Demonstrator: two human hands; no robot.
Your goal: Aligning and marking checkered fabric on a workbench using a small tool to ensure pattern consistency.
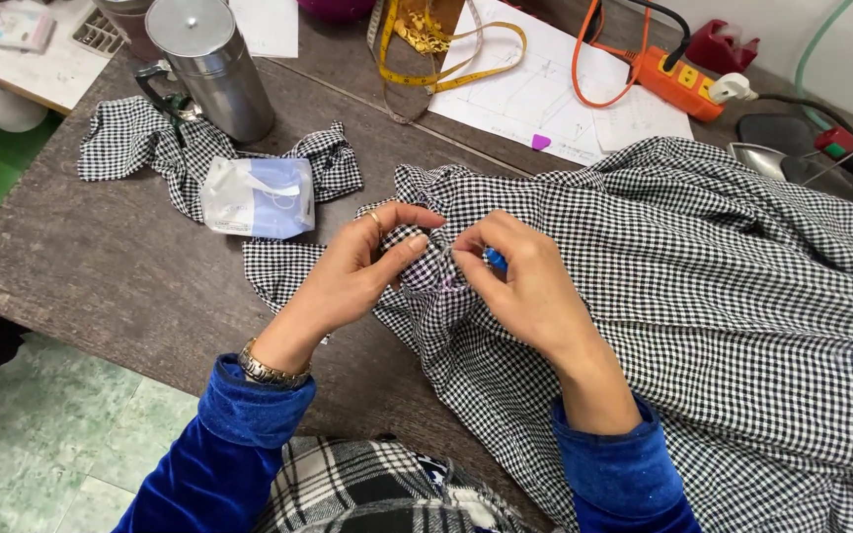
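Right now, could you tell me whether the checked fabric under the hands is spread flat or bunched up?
Bunched up. The black-and-white checked fabric lies in rumpled folds on the table, and the left hand and right hand pinch a gathered part between them.

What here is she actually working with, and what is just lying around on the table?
In hand:
- checked fabric, pinched by the left hand and the right hand
- small blue tool in the right hand

Lying about:
- metal canister
- yellow tape measure
- plastic packet
- checked scrap
- paper pattern sheet
- orange power strip
- iron
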